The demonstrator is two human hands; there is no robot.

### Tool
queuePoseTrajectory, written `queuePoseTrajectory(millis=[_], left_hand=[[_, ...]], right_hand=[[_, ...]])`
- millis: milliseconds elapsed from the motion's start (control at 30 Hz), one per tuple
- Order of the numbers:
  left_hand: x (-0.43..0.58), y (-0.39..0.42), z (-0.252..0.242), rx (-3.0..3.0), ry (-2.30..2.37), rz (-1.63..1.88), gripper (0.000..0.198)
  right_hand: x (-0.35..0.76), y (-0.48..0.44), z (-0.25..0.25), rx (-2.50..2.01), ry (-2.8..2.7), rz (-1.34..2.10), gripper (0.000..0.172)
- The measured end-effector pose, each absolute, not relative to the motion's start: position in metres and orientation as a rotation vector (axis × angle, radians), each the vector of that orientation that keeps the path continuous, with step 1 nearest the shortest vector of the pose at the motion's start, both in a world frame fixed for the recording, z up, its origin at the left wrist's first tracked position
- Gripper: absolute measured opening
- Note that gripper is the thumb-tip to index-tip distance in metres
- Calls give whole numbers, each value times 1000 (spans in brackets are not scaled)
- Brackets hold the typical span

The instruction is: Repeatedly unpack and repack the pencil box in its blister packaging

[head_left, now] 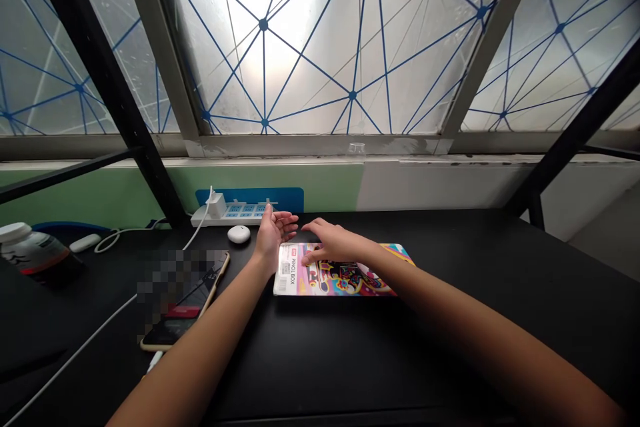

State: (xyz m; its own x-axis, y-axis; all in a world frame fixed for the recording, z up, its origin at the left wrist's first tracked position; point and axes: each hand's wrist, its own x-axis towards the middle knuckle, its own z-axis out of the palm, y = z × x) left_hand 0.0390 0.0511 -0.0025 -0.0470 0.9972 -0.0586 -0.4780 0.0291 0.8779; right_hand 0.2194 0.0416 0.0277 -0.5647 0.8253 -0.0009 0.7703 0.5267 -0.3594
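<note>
A colourful flat pencil box [345, 280] lies on the black desk, its white label end with "PENCIL BOX" print toward the left. My left hand [275, 233] is beside that label end, palm turned to the right, fingers loosely curved and holding nothing. Over the box's upper left part reaches my right hand [329, 242], thumb and fingers apart. The thumb is over the box near the label; whether it touches the surface I cannot tell. My right forearm hides part of the box's right side.
Left of my arms lies a phone [173, 330] with a cable. Behind it are a white rounded case [239, 234] and a power strip [235, 213] with a plugged-in charger [217, 205]. A bottle [33, 250] stands far left. Black frame bars rise on both sides before the window.
</note>
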Motion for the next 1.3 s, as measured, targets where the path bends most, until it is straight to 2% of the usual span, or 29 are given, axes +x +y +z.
queuePoseTrajectory(millis=[100,200,267,367,500,633,833,933,1167,1300], left_hand=[[40,53,-5,981,1011,1363,56],[41,48,-8,1257,1101,1291,42],[42,41,-9,1425,1102,1229,29],[41,32,-8,1909,1145,1048,20],[42,28,-6,2309,1261,849,28],[46,28,-2,2475,1371,804,33],[49,26,5,2847,1455,968,34],[50,24,7,2932,1478,1003,34],[55,8,22,3073,1267,996,31],[62,-7,31,3186,1133,1019,37]], right_hand=[[212,38,25,-1278,-2561,333,81],[234,33,22,-1250,-2519,229,68],[262,29,18,-1294,-2468,279,57],[310,26,13,-1397,-2328,449,43],[345,21,10,-1601,-2261,487,41],[332,12,14,-1539,-2337,457,43],[314,-1,24,-1441,-2345,24,38],[317,-4,26,-1373,-2324,-88,34],[311,-20,30,-1314,-2272,-206,21],[298,-33,34,-1310,-2325,-301,14]])
